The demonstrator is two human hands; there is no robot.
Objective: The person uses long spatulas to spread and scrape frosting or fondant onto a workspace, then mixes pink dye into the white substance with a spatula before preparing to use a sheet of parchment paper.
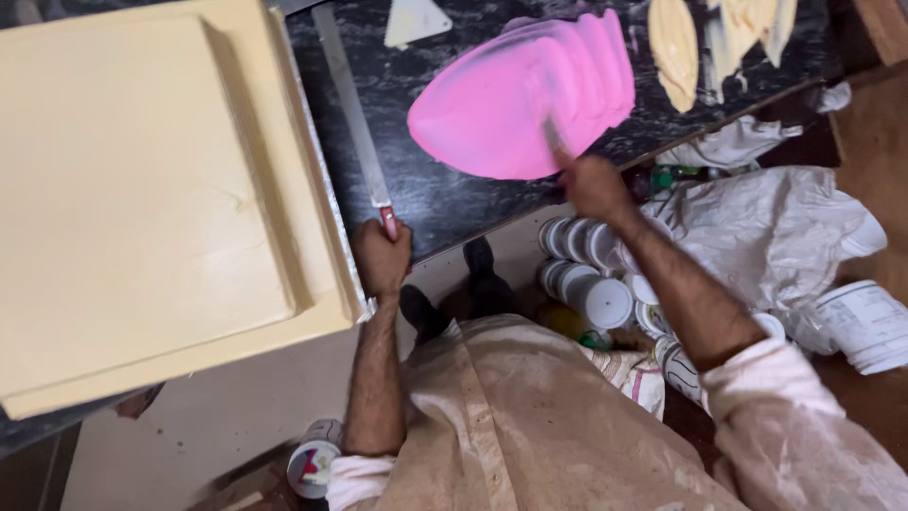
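Observation:
My left hand (381, 257) is closed around the red handle of a long flat metal knife (352, 118) that lies on the dark marbled counter (445, 189), beside a large square cake (142, 189) coated in cream-coloured icing. My right hand (591, 185) grips a small palette knife (551, 137), blurred, whose blade is in a big smear of pink icing (525, 99) spread on the counter. Ridged strokes mark the far right edge of the pink icing.
Patches of cream icing (673, 40) and a pale triangular scraper (416, 21) lie at the counter's far side. Below the counter edge stand several white lidded tubs (596, 284), a crumpled plastic sheet (766, 227), a white bucket (865, 326) and a tin (312, 464) on the floor.

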